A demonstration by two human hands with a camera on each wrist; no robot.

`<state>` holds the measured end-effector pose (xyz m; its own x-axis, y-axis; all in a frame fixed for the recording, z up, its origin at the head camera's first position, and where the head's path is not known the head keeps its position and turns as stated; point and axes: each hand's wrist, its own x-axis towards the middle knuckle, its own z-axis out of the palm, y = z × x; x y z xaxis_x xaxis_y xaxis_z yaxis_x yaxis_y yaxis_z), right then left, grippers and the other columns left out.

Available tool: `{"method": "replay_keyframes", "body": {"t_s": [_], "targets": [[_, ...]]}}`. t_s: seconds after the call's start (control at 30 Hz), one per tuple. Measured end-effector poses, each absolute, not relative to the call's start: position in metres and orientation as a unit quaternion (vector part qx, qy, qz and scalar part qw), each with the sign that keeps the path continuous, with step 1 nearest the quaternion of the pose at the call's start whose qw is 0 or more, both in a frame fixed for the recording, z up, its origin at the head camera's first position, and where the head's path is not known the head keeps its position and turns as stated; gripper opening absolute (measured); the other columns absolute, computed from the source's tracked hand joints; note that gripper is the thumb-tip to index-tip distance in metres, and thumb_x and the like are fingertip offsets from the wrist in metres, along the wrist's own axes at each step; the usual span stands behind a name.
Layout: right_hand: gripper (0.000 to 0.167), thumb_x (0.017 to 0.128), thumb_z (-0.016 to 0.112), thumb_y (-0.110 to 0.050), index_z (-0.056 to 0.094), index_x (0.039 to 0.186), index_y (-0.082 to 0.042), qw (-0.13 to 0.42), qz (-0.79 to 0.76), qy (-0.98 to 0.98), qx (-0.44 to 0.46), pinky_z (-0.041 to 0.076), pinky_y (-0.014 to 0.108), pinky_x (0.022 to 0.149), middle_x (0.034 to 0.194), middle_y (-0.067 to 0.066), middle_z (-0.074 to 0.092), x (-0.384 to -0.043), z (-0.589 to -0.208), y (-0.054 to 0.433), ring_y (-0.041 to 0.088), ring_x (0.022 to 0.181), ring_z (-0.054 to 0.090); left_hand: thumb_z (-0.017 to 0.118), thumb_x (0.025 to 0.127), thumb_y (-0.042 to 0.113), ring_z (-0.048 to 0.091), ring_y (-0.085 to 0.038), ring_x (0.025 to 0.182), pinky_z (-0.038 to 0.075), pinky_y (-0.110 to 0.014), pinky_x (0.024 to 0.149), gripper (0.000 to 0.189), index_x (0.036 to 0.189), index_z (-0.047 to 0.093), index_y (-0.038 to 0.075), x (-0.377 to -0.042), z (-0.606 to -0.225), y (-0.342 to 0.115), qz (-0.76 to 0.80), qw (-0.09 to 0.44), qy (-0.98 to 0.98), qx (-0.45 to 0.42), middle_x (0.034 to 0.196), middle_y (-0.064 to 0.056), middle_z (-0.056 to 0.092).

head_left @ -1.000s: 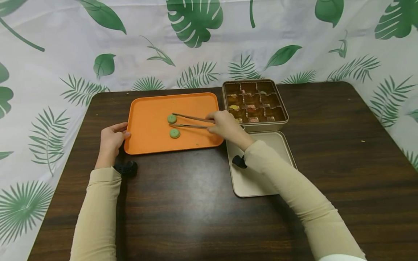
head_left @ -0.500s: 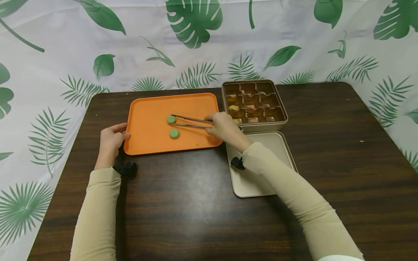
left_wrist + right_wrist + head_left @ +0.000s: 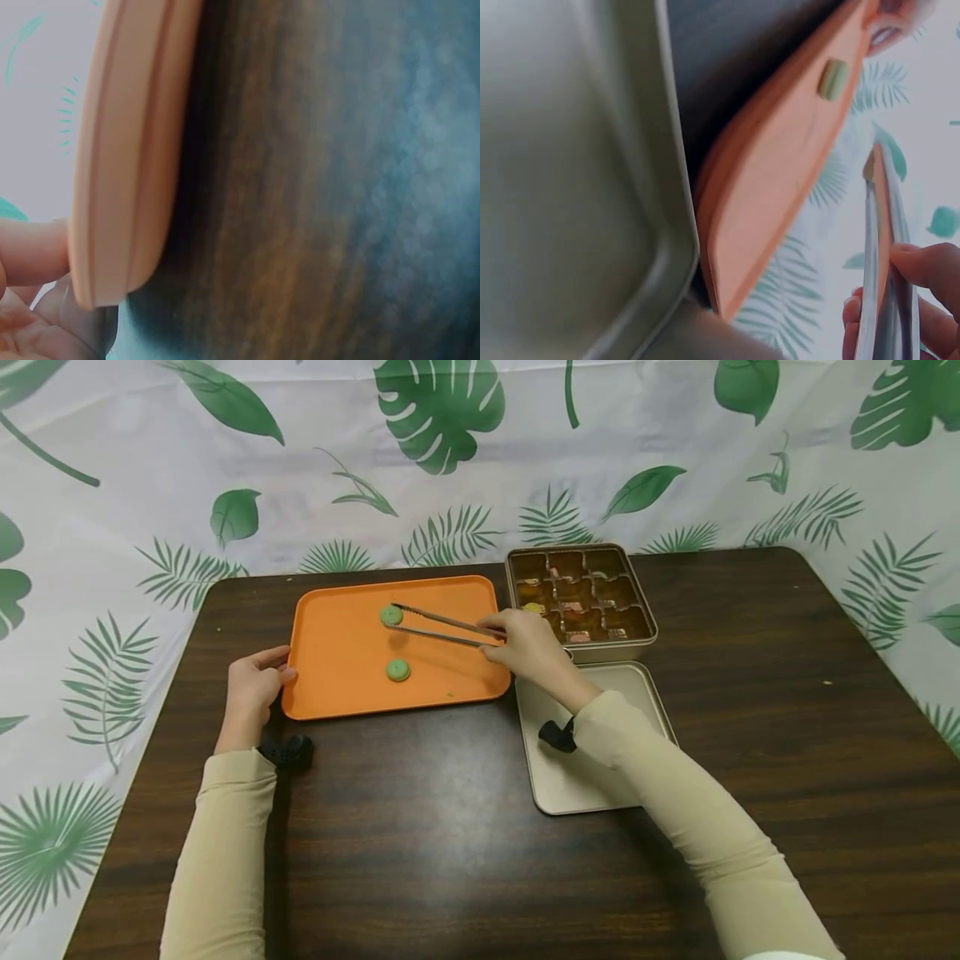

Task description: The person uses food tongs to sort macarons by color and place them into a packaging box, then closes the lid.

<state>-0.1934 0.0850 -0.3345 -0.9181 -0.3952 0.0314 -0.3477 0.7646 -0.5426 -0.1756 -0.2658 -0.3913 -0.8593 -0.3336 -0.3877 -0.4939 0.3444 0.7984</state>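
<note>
My right hand (image 3: 534,652) grips metal tongs (image 3: 448,620) that reach left over the orange tray (image 3: 330,652). One green macaron (image 3: 391,615) sits between the tong tips, above the tray in the right wrist view. A second green macaron (image 3: 398,670) lies on the tray nearer its front edge. At the tray's left end, my left hand (image 3: 252,687) holds the rim between thumb and fingers. In the left wrist view, a finger (image 3: 34,251) touches the rim, with part of the hand hidden behind the tray.
A gold tin (image 3: 600,652) with a brown divided insert stands right of the tray; small coloured bits show in several compartments. Its lid (image 3: 585,789) lies in front, under the right forearm. A leaf-patterned cloth (image 3: 315,460) hangs behind the dark wooden table (image 3: 420,860).
The tongs have closed in on the far macaron and moved it up from the tray. My right hand has shifted slightly right; the left hand stays at the tray rim.
</note>
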Motion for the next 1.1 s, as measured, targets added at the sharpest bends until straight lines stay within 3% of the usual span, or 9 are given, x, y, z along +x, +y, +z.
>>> {"method": "replay_keyframes", "body": {"t_s": [0.13, 0.23, 0.33, 0.47, 0.63, 0.73, 0.93, 1.1], "targets": [[0.035, 0.087, 0.067, -0.012, 0.066, 0.121, -0.005, 0.019, -0.300, 0.934, -0.195, 0.055, 0.038, 0.078, 0.118, 0.015, 0.067, -0.192, -0.328, 0.099, 0.027, 0.097, 0.066, 0.047, 0.095, 0.001, 0.048, -0.014, 0.125, 0.045, -0.025, 0.104, 0.052, 0.146, 0.039, 0.009, -0.175, -0.392, -0.267, 0.509, 0.078, 0.819, -0.253, 0.149, -0.012, 0.042], [0.034, 0.087, 0.068, -0.012, 0.066, 0.120, -0.005, 0.000, -0.302, 0.935, -0.186, 0.055, 0.040, 0.081, 0.117, 0.016, 0.068, -0.192, -0.324, 0.112, 0.028, 0.098, 0.066, 0.047, 0.095, 0.001, 0.049, -0.012, 0.122, 0.047, -0.014, 0.095, 0.051, 0.146, 0.039, 0.009, -0.174, -0.392, -0.267, 0.506, 0.076, 0.822, -0.251, 0.148, -0.012, 0.044], [0.034, 0.086, 0.069, -0.012, 0.067, 0.119, -0.004, -0.021, -0.298, 0.938, -0.177, 0.054, 0.042, 0.082, 0.115, 0.016, 0.069, -0.192, -0.321, 0.128, 0.030, 0.098, 0.066, 0.047, 0.095, 0.001, 0.049, -0.012, 0.122, 0.047, -0.013, 0.093, 0.052, 0.146, 0.039, 0.009, -0.174, -0.392, -0.267, 0.505, 0.075, 0.823, -0.249, 0.148, -0.012, 0.043], [0.034, 0.085, 0.069, -0.010, 0.067, 0.118, -0.003, -0.046, -0.294, 0.941, -0.161, 0.053, 0.042, 0.076, 0.115, 0.018, 0.068, -0.191, -0.316, 0.151, 0.031, 0.093, 0.065, 0.047, 0.095, 0.001, 0.049, -0.012, 0.122, 0.045, -0.021, 0.102, 0.052, 0.146, 0.039, 0.009, -0.174, -0.392, -0.267, 0.506, 0.077, 0.822, -0.251, 0.149, -0.012, 0.043], [0.034, 0.086, 0.068, -0.010, 0.066, 0.120, -0.002, -0.066, -0.285, 0.947, -0.134, 0.052, 0.043, 0.071, 0.117, 0.021, 0.066, -0.189, -0.312, 0.183, 0.033, 0.090, 0.066, 0.047, 0.095, 0.001, 0.050, -0.010, 0.119, 0.046, -0.019, 0.099, 0.052, 0.146, 0.039, 0.008, -0.175, -0.393, -0.267, 0.506, 0.074, 0.822, -0.251, 0.148, -0.013, 0.043], [0.034, 0.087, 0.068, -0.010, 0.066, 0.119, -0.002, -0.075, -0.276, 0.951, -0.116, 0.048, 0.038, 0.067, 0.118, 0.023, 0.065, -0.187, -0.310, 0.203, 0.034, 0.089, 0.063, 0.047, 0.095, 0.001, 0.049, -0.011, 0.120, 0.046, -0.020, 0.101, 0.051, 0.145, 0.040, 0.008, -0.176, -0.393, -0.268, 0.506, 0.072, 0.822, -0.251, 0.148, -0.012, 0.044], [0.034, 0.086, 0.069, -0.012, 0.067, 0.118, -0.001, -0.091, -0.266, 0.956, -0.078, 0.037, 0.014, 0.055, 0.110, 0.025, 0.067, -0.183, -0.314, 0.244, 0.033, 0.080, 0.062, 0.047, 0.095, 0.001, 0.047, -0.017, 0.128, 0.044, -0.027, 0.106, 0.052, 0.146, 0.039, 0.008, -0.177, -0.395, -0.268, 0.510, 0.073, 0.821, -0.245, 0.149, -0.010, 0.043], [0.038, 0.087, 0.068, -0.017, 0.064, 0.121, -0.001, -0.078, -0.253, 0.963, -0.048, 0.038, 0.016, 0.058, 0.110, 0.029, 0.066, -0.179, -0.320, 0.277, 0.039, 0.087, 0.062, 0.047, 0.095, 0.001, 0.047, -0.016, 0.126, 0.044, -0.027, 0.105, 0.051, 0.146, 0.039, 0.008, -0.177, -0.395, -0.268, 0.509, 0.073, 0.822, -0.244, 0.149, -0.010, 0.043]]}}
